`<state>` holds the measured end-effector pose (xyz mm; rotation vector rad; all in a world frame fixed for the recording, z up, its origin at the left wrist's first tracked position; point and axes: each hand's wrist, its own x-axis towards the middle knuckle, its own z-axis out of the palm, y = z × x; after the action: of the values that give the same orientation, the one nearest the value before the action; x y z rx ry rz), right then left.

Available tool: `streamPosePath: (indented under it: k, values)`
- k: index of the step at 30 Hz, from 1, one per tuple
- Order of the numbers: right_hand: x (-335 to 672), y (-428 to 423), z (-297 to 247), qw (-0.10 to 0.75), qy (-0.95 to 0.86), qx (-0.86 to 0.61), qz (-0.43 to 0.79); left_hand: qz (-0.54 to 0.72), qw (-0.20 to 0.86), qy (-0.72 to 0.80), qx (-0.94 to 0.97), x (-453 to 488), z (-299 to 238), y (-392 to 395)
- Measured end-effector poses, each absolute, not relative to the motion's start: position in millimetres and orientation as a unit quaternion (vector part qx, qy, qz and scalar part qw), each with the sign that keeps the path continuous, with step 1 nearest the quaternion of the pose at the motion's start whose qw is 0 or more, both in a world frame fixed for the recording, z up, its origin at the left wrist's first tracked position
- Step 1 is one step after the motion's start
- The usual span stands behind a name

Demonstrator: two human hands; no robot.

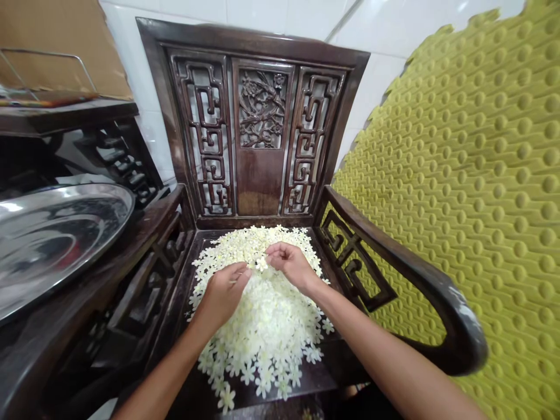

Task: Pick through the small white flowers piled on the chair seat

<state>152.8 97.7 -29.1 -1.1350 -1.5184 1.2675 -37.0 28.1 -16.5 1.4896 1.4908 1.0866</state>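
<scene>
A broad heap of small white, star-shaped flowers [271, 315] covers the seat of a dark carved wooden chair [258, 181]. Just above the heap, my left hand [226, 290] is closed, thumb and fingers pinched together; what lies in the pinch is too small to make out. My right hand [291, 265] faces it from the other side, its fingertips pinched at a small white flower [261, 263] in the gap between the hands. Whether a thread or needle runs between them cannot be seen. Some loose flowers [226, 398] lie near the seat's front edge.
Wooden armrests flank the seat, the right one [411, 268] curving forward. A shiny round metal tray [109, 233] rests at the left. Yellow studded foam matting [485, 175] stands on the right. White tiles [262, 14] back the chair.
</scene>
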Motion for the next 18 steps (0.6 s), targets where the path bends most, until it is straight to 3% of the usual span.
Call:
streamPosePath:
  k: [4,8,12,18]
  values:
    - [152.9,74.6,-15.8,0.421,-0.611,-0.417,0.526,0.462,0.535,0.509,0.491,-18.9,-20.6,24.0]
    - [150.6,56.7,-10.0,0.433,-0.634,-0.421,0.483,0.497,0.53,0.495,0.476,-12.6,-21.4,19.5]
    - [149.2,38.5,-4.7,0.442,-0.729,-0.44,0.282,0.509,0.512,0.51,0.467,-12.9,-16.3,17.6]
    - [147.1,27.3,-0.3,0.43,-0.789,-0.385,0.209,0.515,0.558,0.486,0.433,-14.8,-3.5,12.9]
